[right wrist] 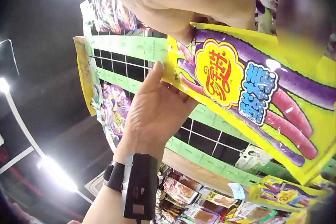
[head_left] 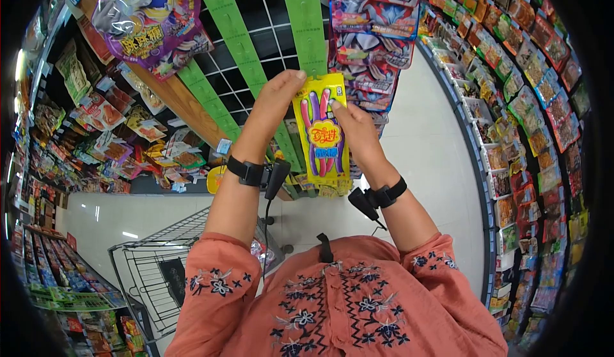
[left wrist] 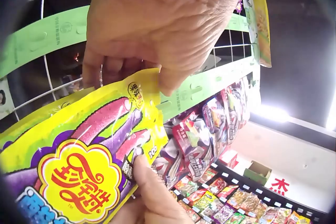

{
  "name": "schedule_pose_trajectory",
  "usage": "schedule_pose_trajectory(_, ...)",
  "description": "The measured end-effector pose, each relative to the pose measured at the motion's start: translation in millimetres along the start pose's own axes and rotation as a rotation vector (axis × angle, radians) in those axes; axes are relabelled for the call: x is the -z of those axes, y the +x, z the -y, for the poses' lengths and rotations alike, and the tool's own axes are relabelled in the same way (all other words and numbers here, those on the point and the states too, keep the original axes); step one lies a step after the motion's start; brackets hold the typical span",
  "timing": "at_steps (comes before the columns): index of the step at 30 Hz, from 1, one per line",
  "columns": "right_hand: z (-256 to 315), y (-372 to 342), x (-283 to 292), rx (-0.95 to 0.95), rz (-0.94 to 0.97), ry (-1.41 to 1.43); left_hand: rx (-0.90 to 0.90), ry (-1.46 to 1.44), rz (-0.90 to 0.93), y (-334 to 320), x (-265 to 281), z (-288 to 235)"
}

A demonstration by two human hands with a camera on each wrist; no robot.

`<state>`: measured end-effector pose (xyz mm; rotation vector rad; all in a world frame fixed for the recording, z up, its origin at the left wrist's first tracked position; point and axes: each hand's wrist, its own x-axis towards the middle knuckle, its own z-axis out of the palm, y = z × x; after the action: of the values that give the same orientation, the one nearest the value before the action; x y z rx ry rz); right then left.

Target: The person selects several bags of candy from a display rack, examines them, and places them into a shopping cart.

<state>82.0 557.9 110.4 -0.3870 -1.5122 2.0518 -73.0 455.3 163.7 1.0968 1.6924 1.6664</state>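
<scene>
A yellow candy bag (head_left: 325, 136), printed with pink and purple sticks and red lettering, hangs upright before the green hanging strips (head_left: 300, 12) in the head view. My left hand (head_left: 279, 98) pinches its top edge; in the left wrist view the thumb is at the top corner and the fingers pass behind the bag (left wrist: 79, 182). With my right hand (head_left: 359, 130) I grip the upper right side, thumb on the printed front and fingers hidden behind. Another yellow edge shows behind the bag in the left wrist view.
Red and silver bags (head_left: 374, 18) hang right of the strips, a purple bag (head_left: 150, 18) to the left. Behind the strips is a black rack with white wire grid. A shopping cart (head_left: 160, 274) stands at lower left. Snack shelves (head_left: 537, 101) curve along the right.
</scene>
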Motion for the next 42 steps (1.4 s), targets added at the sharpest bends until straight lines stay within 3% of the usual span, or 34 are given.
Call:
schedule_pose_trajectory(4, -6, 1, 1, 0.017, -0.018, -0.026, 0.058, -0.04, 0.008, -2, 0, 7)
schedule_pose_trajectory(10, -27, 5, 21, 0.095, -0.059, -0.445, -0.009, 0.024, -0.031, -5, 1, 22)
schedule_pose_trajectory(13, -25, -5, 26, 0.086, -0.056, -0.522, -0.042, 0.066, -0.091, -10, 1, 31)
schedule_pose_trajectory(16, -50, -3, 36, 0.141, -0.054, -0.355, -0.001, 0.048, -0.11, -19, 0, 44)
schedule_pose_trajectory(22, -53, -7, 46, 0.112, -0.072, -0.57, 0.026, 0.093, -0.13, -33, -2, 72)
schedule_pose_trajectory(31, -79, -4, 56, 0.182, -0.052, -0.532, 0.166, 0.048, -0.144, -44, -5, 90)
schedule_pose_trajectory(39, -80, -8, 55, 0.115, -0.037, -0.451, 0.153, 0.012, -0.163, -49, -6, 103)
schedule_pose_trajectory(42, -87, -10, 63, 0.116, -0.053, -0.597, 0.12, 0.056, -0.205, -58, -5, 108)
